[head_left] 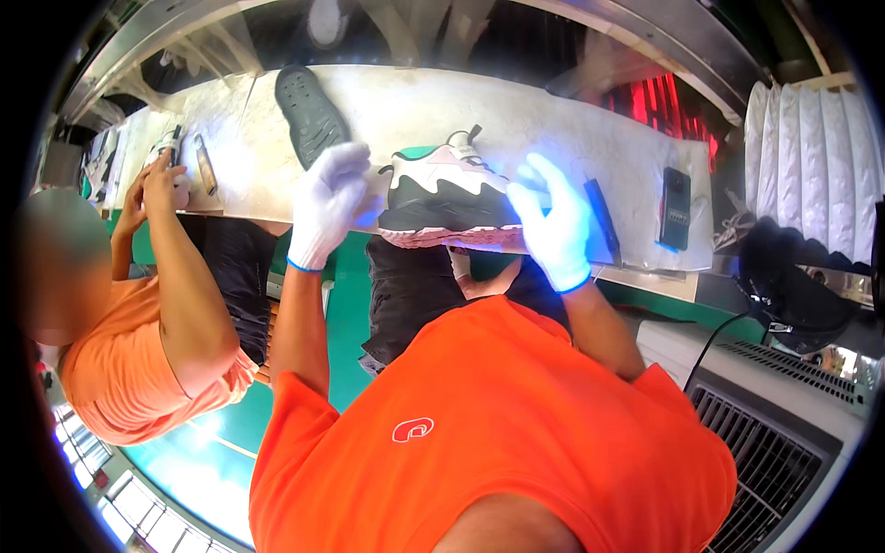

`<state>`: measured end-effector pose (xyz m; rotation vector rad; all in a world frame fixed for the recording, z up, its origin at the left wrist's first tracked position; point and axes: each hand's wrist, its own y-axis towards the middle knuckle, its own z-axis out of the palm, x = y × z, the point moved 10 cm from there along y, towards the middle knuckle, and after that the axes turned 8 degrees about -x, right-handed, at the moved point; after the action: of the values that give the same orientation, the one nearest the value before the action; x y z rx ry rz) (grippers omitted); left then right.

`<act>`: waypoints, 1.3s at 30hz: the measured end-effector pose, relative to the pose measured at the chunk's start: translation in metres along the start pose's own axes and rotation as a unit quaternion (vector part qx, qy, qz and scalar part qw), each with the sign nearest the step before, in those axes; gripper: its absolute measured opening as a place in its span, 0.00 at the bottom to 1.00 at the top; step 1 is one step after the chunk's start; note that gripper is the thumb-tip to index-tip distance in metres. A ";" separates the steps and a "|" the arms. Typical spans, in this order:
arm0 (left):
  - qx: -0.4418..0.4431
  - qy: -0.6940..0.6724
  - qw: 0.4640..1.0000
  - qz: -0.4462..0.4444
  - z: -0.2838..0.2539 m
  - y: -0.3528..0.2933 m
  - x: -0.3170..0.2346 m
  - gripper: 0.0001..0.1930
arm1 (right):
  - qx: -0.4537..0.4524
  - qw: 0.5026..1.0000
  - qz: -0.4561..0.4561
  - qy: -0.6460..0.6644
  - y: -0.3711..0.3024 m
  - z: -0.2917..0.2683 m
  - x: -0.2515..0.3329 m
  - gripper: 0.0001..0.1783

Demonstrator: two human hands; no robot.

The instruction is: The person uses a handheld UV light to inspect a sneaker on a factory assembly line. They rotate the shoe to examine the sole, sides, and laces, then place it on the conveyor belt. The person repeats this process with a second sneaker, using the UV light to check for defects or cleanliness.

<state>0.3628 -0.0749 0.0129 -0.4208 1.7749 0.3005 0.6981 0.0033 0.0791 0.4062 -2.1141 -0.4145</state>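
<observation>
A sneaker (444, 189) with a white and black upper, a teal lining and a pinkish sole edge stands at the near edge of the bench. My left hand (329, 205), in a white glove, is just left of its heel, fingers loosely stretched and nothing in them. At the toe end my right hand (551, 219), gloved too and lit by bluish glare, holds its fingers apart; whether it touches the shoe I cannot tell. Beyond my left hand lies a dark grey shoe sole (309, 115).
A dark stick-like tool (602, 221) and a black handheld device (675, 209) lie on the pale bench (544, 120) at right. On the left, a co-worker (152, 332) handles another shoe beside a slim tool (206, 166). A grey-white machine with a grille (756, 461) stands at lower right.
</observation>
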 end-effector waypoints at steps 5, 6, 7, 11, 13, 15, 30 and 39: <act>0.007 0.163 0.948 0.274 0.038 -0.010 -0.036 0.36 | 0.052 0.972 0.126 0.189 0.029 0.046 -0.072 0.20; 0.040 0.170 0.941 0.289 0.047 -0.005 -0.050 0.36 | 0.079 0.968 0.146 0.190 0.043 0.056 -0.081 0.23; 0.073 0.176 0.933 0.304 0.055 -0.002 -0.067 0.38 | 0.106 0.962 0.165 0.189 0.048 0.061 -0.088 0.27; 0.193 0.262 0.896 0.301 0.081 -0.020 -0.174 0.44 | 0.143 0.789 0.391 0.451 0.024 0.098 -0.111 0.42; 0.161 0.343 0.872 0.311 0.090 -0.030 -0.215 0.44 | 0.080 0.753 0.422 0.498 0.015 0.091 -0.061 0.42; 0.196 0.379 0.864 0.266 0.112 -0.023 -0.225 0.43 | 0.061 0.656 0.449 0.604 0.011 0.095 -0.057 0.44; 0.237 0.405 0.880 0.076 0.167 0.005 -0.242 0.34 | 0.041 0.641 0.079 0.763 0.077 0.001 -0.015 0.60; 0.222 0.482 0.810 0.250 0.178 -0.018 -0.252 0.35 | 0.045 0.804 0.037 0.592 0.055 -0.041 -0.008 0.83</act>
<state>0.5793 0.0142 0.2153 0.3362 2.8695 -0.0063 0.7292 0.0504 0.1190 0.4618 -0.9029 0.0380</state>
